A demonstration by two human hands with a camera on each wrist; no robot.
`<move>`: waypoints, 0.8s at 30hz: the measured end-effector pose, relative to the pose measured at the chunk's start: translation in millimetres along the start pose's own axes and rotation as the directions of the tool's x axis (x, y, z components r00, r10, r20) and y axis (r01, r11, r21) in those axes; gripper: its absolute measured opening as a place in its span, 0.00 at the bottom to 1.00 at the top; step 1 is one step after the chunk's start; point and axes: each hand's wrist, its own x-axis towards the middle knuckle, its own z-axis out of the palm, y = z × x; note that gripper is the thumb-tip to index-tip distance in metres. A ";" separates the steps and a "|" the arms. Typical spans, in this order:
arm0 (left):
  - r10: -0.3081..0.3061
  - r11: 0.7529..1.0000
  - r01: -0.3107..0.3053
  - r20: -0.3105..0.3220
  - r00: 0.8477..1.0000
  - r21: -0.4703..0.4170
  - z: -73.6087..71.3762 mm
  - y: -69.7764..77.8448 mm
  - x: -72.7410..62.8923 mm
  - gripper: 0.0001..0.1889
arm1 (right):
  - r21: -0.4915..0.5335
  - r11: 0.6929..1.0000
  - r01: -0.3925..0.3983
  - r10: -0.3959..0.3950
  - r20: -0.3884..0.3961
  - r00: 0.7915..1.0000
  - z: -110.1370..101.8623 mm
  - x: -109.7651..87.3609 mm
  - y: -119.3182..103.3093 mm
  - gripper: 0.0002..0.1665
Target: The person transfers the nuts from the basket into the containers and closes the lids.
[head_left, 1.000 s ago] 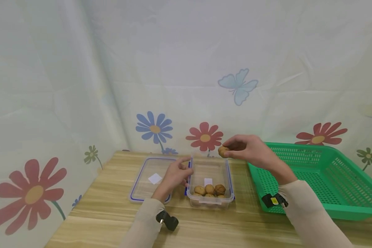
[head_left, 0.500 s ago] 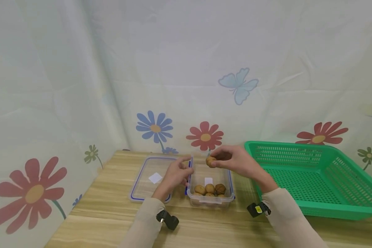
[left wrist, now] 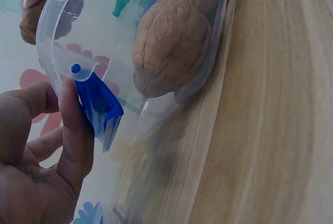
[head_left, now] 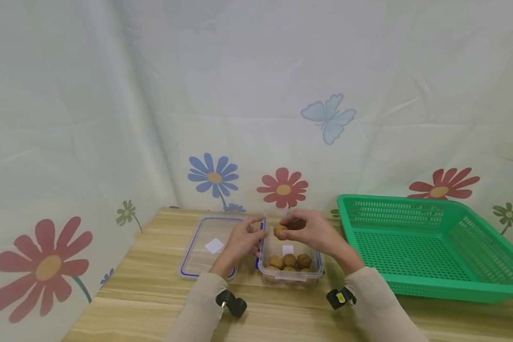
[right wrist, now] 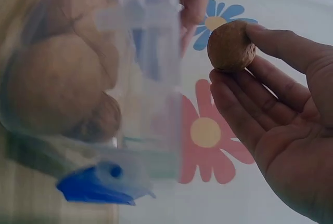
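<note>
My right hand [head_left: 314, 232] pinches a walnut [head_left: 280, 232] between thumb and fingertips, over the far left part of a clear plastic food container [head_left: 298, 275]. In the right wrist view this walnut [right wrist: 229, 47] shows beside the container wall. Several walnuts [head_left: 289, 260] lie in the container's near end. At the left side, my left hand [head_left: 241, 242] grips the rim by a blue latch [left wrist: 99, 104], with thumb and finger right at the edge in the left wrist view. A white paper square [head_left: 288, 249] shows in the container.
The clear lid [head_left: 194, 247] with a blue seal lies flat to the left of the container, a white paper square [head_left: 214, 245] on it. A large green plastic basket [head_left: 410, 285] stands at the right. Behind the wooden table [head_left: 141, 294] hangs a flower-printed cloth [head_left: 239, 95].
My right hand has carried the walnut leftward and down, from beside the green basket to over the container. The left hand has stayed at the container's left rim.
</note>
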 end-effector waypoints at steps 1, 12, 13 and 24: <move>-0.001 1.000 0.001 0.001 1.000 -0.002 0.1 0.1 0.0 0.29 | 0.001 1.000 -0.009 0.009 -0.005 1.000 2.3 -0.2 0.0 0.14; 0.005 1.000 -0.005 0.004 1.000 -0.012 -0.7 -0.6 0.7 0.28 | -0.025 0.996 -0.082 0.081 -0.035 0.996 22.3 4.2 13.4 0.13; 0.005 1.000 -0.005 0.003 1.000 -0.013 -0.7 -0.7 0.8 0.28 | -0.034 0.997 -0.075 0.074 -0.035 0.997 23.5 4.5 15.4 0.13; 0.008 1.000 -0.008 -0.005 1.000 -0.009 -0.7 -1.5 0.9 0.28 | -0.061 0.992 -0.110 0.109 -0.026 0.994 40.8 6.0 24.7 0.11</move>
